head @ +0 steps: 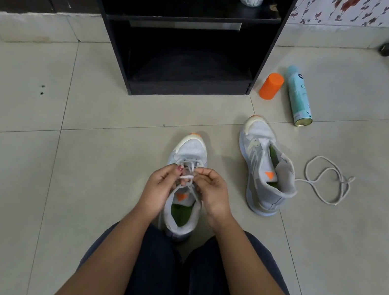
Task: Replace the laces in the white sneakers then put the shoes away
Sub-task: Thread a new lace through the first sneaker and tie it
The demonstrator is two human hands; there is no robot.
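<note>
Two white sneakers sit on the tiled floor (83, 153); the nearer sneaker (191, 152) stands toe-away between a seated person's knees. The left hand (159, 188) and right hand (211, 192), fingers curled, pinch its lace (187, 176) above the eyelets. The second sneaker (263, 164) stands to the right with a loose lace (325, 180) coiled by its heel, and beyond lie a spray can (298, 98) and an orange container (271, 86) beside a black cabinet (185, 88).
</note>
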